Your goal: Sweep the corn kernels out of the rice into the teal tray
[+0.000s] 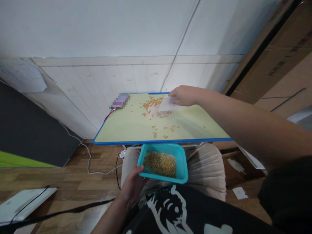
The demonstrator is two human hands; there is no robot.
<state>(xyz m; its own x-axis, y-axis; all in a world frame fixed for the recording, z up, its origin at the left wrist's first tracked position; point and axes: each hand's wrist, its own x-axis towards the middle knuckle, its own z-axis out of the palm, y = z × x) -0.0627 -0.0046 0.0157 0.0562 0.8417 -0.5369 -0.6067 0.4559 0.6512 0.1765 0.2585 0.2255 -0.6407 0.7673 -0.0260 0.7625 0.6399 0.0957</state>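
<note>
My right hand (pixel 183 95) reaches over the far side of a small green table with a blue rim (pixel 161 141). It grips a white flat scraper (pixel 167 104) pressed against a pile of yellow kernels and pale grains (pixel 154 108). More kernels (pixel 165 128) lie scattered toward the near edge. My left hand (pixel 132 184) holds a teal tray (pixel 181 162) by its left rim, just below the table's near edge. The tray is partly filled with yellow kernels (pixel 160 163).
A blurred small device (pixel 120 101) lies on the table's far left corner, with red and white cables running to the wooden floor. Cardboard boxes (pixel 275 61) stand to the right. A white board (pixel 21 200) lies on the floor at left. A white panelled wall is behind.
</note>
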